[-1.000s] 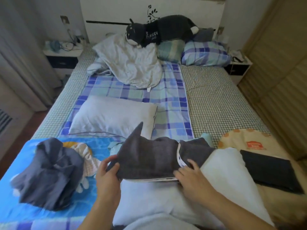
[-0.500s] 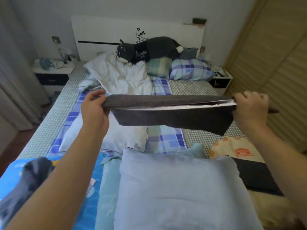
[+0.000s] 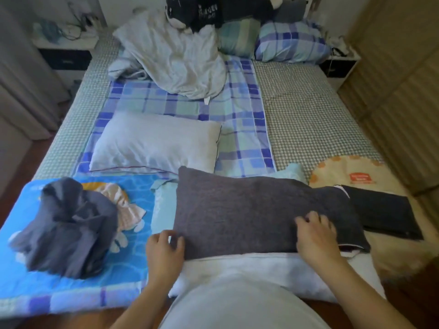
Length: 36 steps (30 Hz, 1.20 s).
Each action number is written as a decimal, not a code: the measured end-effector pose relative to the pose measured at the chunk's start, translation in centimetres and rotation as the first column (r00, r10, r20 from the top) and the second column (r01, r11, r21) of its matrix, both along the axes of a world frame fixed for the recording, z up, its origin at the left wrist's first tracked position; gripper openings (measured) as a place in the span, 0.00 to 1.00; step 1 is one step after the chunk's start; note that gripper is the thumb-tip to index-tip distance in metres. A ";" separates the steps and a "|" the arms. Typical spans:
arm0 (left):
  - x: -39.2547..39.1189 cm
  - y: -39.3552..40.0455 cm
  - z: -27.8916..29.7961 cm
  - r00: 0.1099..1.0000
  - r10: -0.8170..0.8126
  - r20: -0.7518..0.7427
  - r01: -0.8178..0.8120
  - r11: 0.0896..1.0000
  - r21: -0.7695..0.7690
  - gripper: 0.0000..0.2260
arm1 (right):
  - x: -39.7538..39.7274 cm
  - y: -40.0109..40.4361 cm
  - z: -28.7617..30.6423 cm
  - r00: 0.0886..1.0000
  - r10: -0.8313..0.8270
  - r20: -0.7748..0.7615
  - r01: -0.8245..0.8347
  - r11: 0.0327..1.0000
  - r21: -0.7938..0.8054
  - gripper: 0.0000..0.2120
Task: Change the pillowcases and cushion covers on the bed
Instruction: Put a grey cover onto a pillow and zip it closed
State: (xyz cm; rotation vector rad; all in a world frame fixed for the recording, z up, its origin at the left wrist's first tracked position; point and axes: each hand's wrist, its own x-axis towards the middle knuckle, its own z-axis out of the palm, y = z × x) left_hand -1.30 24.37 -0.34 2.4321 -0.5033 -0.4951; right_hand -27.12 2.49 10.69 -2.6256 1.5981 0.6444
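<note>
We spread one grey pillowcase (image 3: 249,210) over one white pillow (image 3: 261,269) at the bed's near edge, left hand (image 3: 164,252) pinching its corner, right hand (image 3: 318,236) flat, fingers spread.

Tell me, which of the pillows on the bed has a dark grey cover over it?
The pillow nearest the person, under both hands: a dark grey cover lies over it. The white pillow mid-bed is bare, and the plaid pillow by the headboard is blue-checked.

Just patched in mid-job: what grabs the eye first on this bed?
The grey pillowcase spread over a white pillow at the near edge, left hand at its corner, right hand flat on it. A crumpled dark cover lies near left; a bare pillow sits mid-bed.
</note>
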 end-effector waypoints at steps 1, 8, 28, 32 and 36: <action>-0.7 -0.5 1.1 0.987 -0.118 0.106 0.127 0.988 -0.085 0.08 | 2.1 0.3 0.0 0.983 0.065 0.172 -0.069 0.997 0.021 0.22; -3.9 -2.1 1.4 0.712 -0.669 0.213 0.621 0.742 0.252 0.20 | 9.5 5.1 -3.1 0.821 0.467 0.330 -0.539 0.825 0.173 0.12; -2.6 -7.3 13.3 0.867 0.230 -0.443 -0.435 0.782 -0.446 0.13 | 10.7 -0.4 4.5 0.430 -0.103 0.897 -0.074 0.986 0.149 0.05; -1.2 -11.5 18.3 0.842 0.156 -0.517 -0.460 0.709 -0.535 0.06 | 11.2 -1.9 9.2 0.598 0.208 0.774 -0.409 0.910 0.072 0.25; 0.4 -15.0 25.0 0.886 -0.100 -0.452 -0.277 0.668 -0.691 0.08 | 12.6 -7.2 14.5 0.738 0.439 0.513 -0.384 0.898 -0.215 0.18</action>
